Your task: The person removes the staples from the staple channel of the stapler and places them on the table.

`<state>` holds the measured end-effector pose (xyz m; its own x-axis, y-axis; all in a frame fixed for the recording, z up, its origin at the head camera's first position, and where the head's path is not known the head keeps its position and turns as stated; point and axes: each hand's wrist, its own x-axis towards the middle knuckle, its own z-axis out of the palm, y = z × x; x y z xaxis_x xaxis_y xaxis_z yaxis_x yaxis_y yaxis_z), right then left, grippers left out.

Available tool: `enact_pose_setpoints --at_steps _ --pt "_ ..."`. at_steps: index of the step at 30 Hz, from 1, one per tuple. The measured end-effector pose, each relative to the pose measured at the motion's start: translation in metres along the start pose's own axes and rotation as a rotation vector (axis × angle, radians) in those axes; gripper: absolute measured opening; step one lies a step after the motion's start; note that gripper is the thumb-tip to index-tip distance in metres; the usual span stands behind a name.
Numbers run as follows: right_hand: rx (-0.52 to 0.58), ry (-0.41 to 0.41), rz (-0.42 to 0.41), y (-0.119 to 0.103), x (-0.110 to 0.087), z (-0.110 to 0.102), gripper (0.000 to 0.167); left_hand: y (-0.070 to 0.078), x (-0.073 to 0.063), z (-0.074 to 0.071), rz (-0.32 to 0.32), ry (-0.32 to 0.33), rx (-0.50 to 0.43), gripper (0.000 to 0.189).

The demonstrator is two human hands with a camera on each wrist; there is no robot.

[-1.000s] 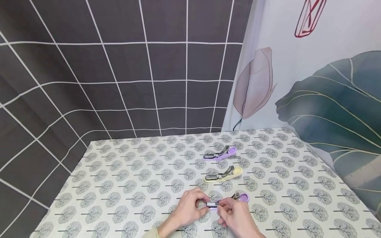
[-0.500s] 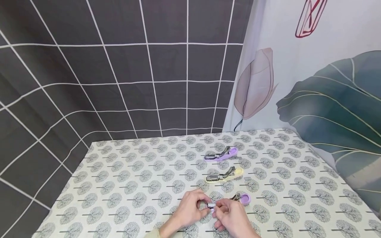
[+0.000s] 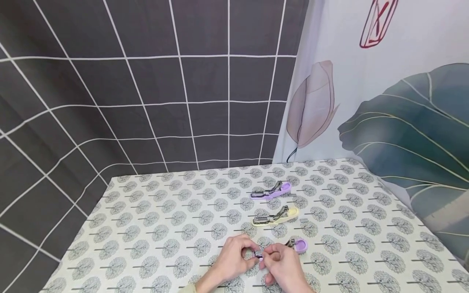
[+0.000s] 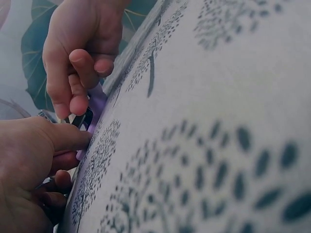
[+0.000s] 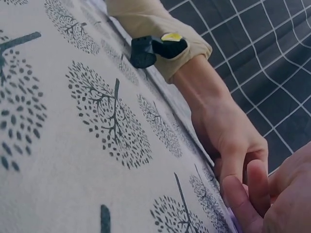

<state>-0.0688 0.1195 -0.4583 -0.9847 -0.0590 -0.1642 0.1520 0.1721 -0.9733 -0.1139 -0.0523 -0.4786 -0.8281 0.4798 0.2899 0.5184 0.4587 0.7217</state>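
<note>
A purple stapler (image 3: 300, 245) lies nearest the person, its top arm swung open. At its front end my left hand (image 3: 235, 257) grips it between thumb and fingers. My right hand (image 3: 283, 262) pinches a small silver strip of staples (image 3: 259, 253) over the front of the stapler, fingertips almost meeting those of my left hand. In the left wrist view the purple body (image 4: 97, 104) shows beyond both hands, with dark metal between the fingers. The right wrist view has my right fingers (image 5: 248, 204) covering most of the work.
Beyond the hands lie an opened yellow stapler (image 3: 275, 217) with a grey staple strip (image 3: 303, 220) beside it, and an opened purple stapler (image 3: 270, 191) with another strip (image 3: 292, 195). A tree-patterned cloth (image 3: 146, 244) covers the table. Curtains hang behind.
My right hand has shifted slightly left along the near stapler, bringing its fingertips closer to my left hand. The left hand keeps its grip in place.
</note>
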Motion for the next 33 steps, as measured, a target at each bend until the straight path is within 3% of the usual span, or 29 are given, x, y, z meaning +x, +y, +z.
enact_pose_setpoints --at_steps 10,16,33 --pt "-0.063 -0.026 -0.052 0.005 0.002 0.000 0.021 -0.002 -0.002 0.002 0.028 0.013 0.019 0.023" --pt "-0.026 -0.029 -0.047 0.005 -0.001 -0.004 0.018 -0.001 -0.001 0.002 0.028 0.016 0.008 0.023" --pt "-0.058 0.002 -0.058 -0.020 -0.012 -0.030 0.017 0.000 0.000 0.001 -0.013 -0.004 -0.016 0.023"
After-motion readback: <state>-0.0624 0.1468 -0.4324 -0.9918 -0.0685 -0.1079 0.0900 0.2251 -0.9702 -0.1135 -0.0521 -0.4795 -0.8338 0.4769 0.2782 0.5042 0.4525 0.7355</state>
